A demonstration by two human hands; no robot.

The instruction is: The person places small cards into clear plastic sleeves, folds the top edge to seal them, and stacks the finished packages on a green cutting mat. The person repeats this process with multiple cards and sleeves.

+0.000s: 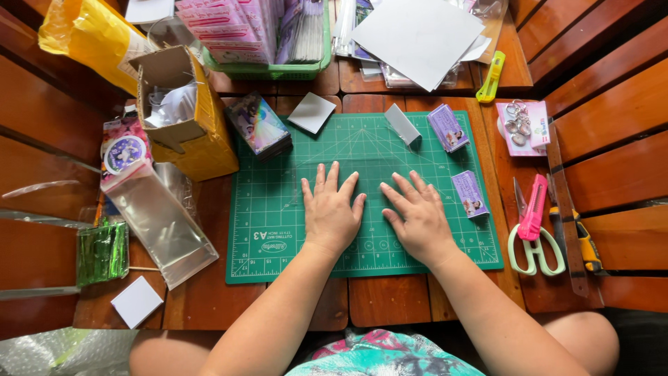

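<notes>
Wooden slats carry a green cutting mat point(278, 209); I see my left hand point(332, 212) and right hand point(418, 217) pressed flat on it, fingers spread, gripping nothing. Two small purple boxes point(447, 127) lie near the right hand, scissors point(534, 237) farther out.

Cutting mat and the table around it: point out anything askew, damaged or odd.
Nothing looks damaged or spilled. The green cutting mat lies square, both hands flat on it. Only untidiness: the yellow cardboard box sits tilted with torn-open flaps, and the grey paper sheets are stacked crookedly at the top.
</notes>
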